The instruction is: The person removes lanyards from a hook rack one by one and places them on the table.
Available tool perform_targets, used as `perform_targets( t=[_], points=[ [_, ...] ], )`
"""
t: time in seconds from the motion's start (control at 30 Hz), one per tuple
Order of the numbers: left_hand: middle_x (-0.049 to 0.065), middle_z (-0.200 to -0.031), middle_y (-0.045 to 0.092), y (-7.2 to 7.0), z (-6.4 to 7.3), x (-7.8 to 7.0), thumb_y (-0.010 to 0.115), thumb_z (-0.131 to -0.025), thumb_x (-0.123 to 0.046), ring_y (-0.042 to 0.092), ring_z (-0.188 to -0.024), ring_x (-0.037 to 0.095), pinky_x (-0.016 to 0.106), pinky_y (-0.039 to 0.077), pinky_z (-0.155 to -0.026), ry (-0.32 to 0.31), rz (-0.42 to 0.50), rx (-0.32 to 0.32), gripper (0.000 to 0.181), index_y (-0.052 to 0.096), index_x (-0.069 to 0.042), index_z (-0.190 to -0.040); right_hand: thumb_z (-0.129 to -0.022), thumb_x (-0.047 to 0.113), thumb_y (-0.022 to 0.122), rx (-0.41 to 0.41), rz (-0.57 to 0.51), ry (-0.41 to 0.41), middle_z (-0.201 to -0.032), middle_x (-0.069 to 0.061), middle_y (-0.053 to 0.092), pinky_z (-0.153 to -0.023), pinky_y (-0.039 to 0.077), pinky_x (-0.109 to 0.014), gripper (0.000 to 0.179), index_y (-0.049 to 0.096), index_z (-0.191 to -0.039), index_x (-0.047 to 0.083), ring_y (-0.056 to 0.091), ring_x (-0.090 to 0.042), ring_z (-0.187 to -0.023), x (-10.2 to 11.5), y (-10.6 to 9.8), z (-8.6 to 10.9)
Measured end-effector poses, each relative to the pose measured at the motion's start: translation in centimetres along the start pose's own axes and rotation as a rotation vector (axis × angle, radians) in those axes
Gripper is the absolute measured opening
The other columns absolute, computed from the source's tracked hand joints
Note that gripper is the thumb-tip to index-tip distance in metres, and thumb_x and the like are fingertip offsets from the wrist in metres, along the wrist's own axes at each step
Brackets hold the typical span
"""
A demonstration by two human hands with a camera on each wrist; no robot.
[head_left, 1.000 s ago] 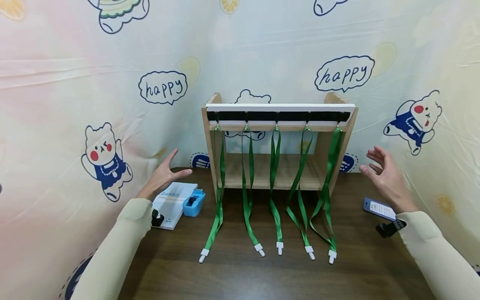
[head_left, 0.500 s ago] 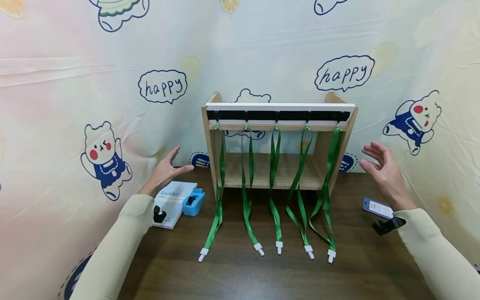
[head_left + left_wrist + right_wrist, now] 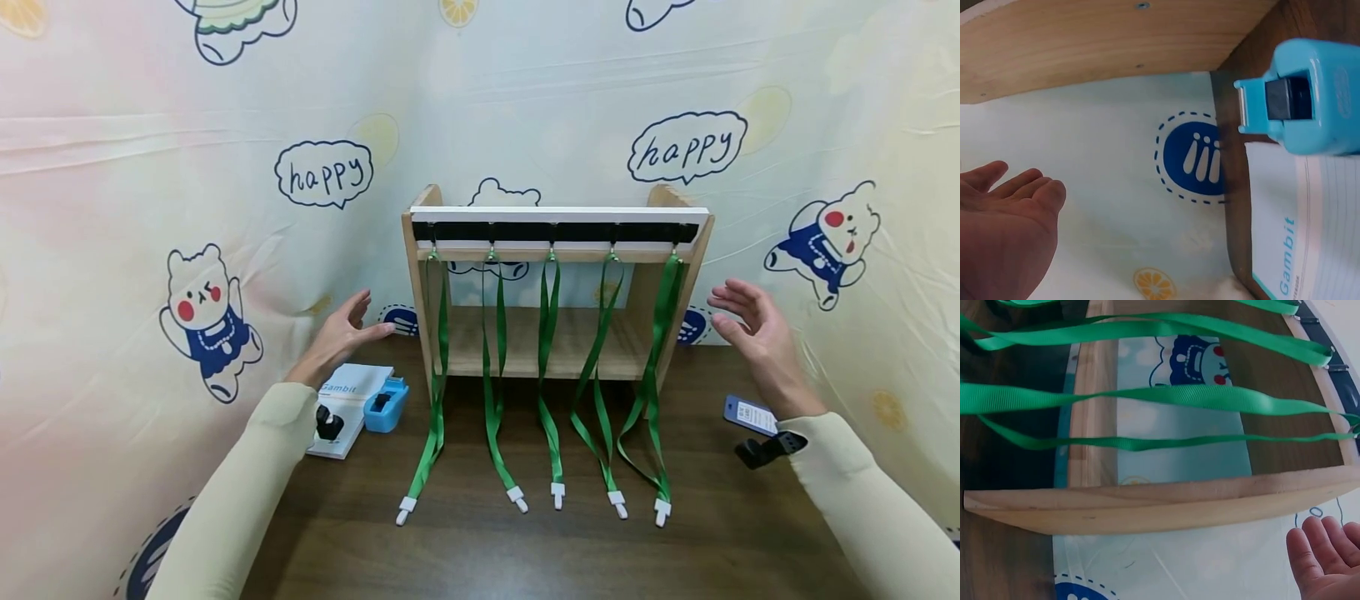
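My left hand (image 3: 337, 337) hovers above the notebook, left of the wooden rack (image 3: 551, 321), with its fingers extended and nothing in it. On the rack's other side my right hand (image 3: 761, 342) is raised in the air, fingers loosely bent and holding nothing. Several green lanyards (image 3: 548, 321) hang from hooks on the rack's black strip (image 3: 555, 232), and their white clips (image 3: 557, 493) lie on the table. In the left wrist view the palm (image 3: 1007, 244) is apart from the rack's side panel. The right wrist view has the fingers (image 3: 1302, 553) beside the other side panel (image 3: 1166, 503), not touching it.
A white notebook (image 3: 341, 425) marked "Gambit" lies on the left, with a blue tape dispenser (image 3: 386, 406) at its right edge. On the right lies a blue card holder (image 3: 742, 412). A patterned cloth (image 3: 525, 100) hangs behind the brown table (image 3: 480, 558).
Both hands have moved slightly inward toward the rack and a little upward. The lanyards, notebook, tape dispenser and card holder stay where they were.
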State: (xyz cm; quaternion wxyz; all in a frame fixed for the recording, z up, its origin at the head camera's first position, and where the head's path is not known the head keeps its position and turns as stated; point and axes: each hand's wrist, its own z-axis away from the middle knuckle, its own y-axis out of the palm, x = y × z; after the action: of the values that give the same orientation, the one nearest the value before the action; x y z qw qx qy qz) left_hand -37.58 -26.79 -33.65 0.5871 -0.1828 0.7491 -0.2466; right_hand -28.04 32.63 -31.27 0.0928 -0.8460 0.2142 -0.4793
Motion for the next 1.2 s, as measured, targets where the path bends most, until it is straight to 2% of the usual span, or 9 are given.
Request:
perform_targets(
  t=[0.43, 0.73, 1.0, 1.2],
  points=[
    [0.013, -0.172, 0.015, 0.7, -0.6, -0.3, 0.068, -0.091, -0.053, 0.016, -0.159, 0.035, 0.055, 0.018, -0.129, 0.017, 0.044, 0.018, 0.100, 0.012, -0.013, -0.164, -0.102, 0.022, 0.058, -0.003, -0.020, -0.044, -0.150, 0.000, 0.048, -0.096, 0.042, -0.003, 0.057, 0.036, -0.154, 0.021, 0.050, 0.000, -0.128, 1.0, 0.9, -0.4],
    [0.010, -0.171, 0.018, 1.4, -0.8, -1.8, 0.066, -0.092, -0.053, 0.018, -0.159, 0.033, 0.055, 0.020, -0.128, 0.037, 0.061, 0.013, 0.095, 0.016, -0.015, -0.163, -0.100, 0.015, 0.059, -0.025, -0.075, -0.096, -0.137, 0.014, 0.054, -0.097, 0.043, -0.004, 0.052, 0.042, -0.150, 0.015, 0.054, -0.001, -0.124, 1.3, 1.4, -0.6],
    [0.009, -0.170, 0.024, 2.2, -1.3, -3.3, 0.068, -0.092, -0.050, 0.022, -0.159, 0.030, 0.054, 0.022, -0.128, 0.067, 0.087, 0.027, 0.091, 0.022, -0.013, -0.162, -0.098, 0.010, 0.063, -0.028, -0.116, -0.125, -0.137, 0.004, 0.056, -0.096, 0.045, -0.004, 0.051, 0.045, -0.146, 0.012, 0.056, -0.005, -0.123, 1.4, 1.8, -1.0],
    [0.009, -0.170, 0.022, 2.7, -1.5, -4.1, 0.068, -0.093, -0.050, 0.023, -0.158, 0.031, 0.055, 0.024, -0.127, 0.074, 0.079, 0.027, 0.091, 0.022, -0.015, -0.163, -0.097, 0.010, 0.065, -0.044, -0.087, -0.134, -0.136, 0.003, 0.057, -0.096, 0.045, -0.003, 0.053, 0.045, -0.146, 0.008, 0.057, -0.005, -0.121, 1.5, 2.3, -1.4]
  ],
)
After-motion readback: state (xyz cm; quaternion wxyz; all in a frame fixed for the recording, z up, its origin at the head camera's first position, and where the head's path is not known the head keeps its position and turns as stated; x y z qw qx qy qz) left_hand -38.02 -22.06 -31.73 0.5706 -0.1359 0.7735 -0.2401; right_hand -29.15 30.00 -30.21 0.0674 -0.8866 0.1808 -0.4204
